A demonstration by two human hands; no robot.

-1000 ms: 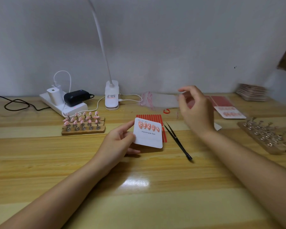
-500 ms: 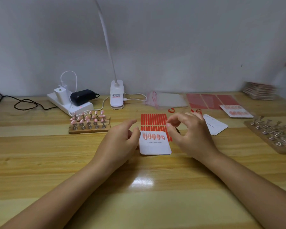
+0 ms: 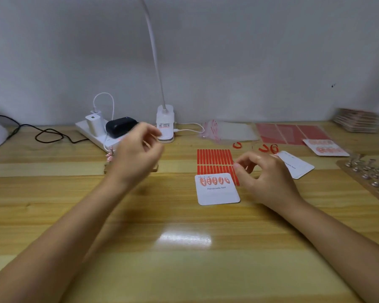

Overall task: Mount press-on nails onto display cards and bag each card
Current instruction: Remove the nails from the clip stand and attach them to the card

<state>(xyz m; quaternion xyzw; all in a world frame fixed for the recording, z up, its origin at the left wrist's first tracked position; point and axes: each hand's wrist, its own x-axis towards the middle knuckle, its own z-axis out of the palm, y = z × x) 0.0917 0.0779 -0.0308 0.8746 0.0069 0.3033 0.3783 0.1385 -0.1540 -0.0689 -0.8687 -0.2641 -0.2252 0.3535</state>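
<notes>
- Five pink press-on nails [image 3: 214,180] sit in a row along the top of the white display card [image 3: 218,192], which lies flat on the bench [image 3: 184,248], its top edge overlapping the red adhesive strip sheet [image 3: 213,160].
- The card reads "Handmade Nail" under the nails; smaller print at its top left corner is too fine to read.
- My left hand [image 3: 136,158] hovers over the wooden stand of pink nails [image 3: 109,157] near the power strip [image 3: 101,136], fingers loosely curled. I cannot tell whether it grips anything.
- My right hand [image 3: 265,178] is just right of the card, thumb and forefinger drawn close together at the edge of the strip sheet. Whether they pinch a strip I cannot tell.
- I judge the card light and fairly stiff, best taken by a bare lower corner or side edge, away from the nails.
- The nails look small, glossy and slippery, likely to pop off if pressed sideways, so I would keep my fingers off that row.
- The clear bags [image 3: 228,131] beyond the strips look thin and floppy; opening one probably needs both hands.
- A second white card [image 3: 298,167] lies to the right with writing I cannot read, and a bagged card [image 3: 325,147] lies further right.
- The clip lamp [image 3: 165,125] base carries a label, unreadable.
</notes>
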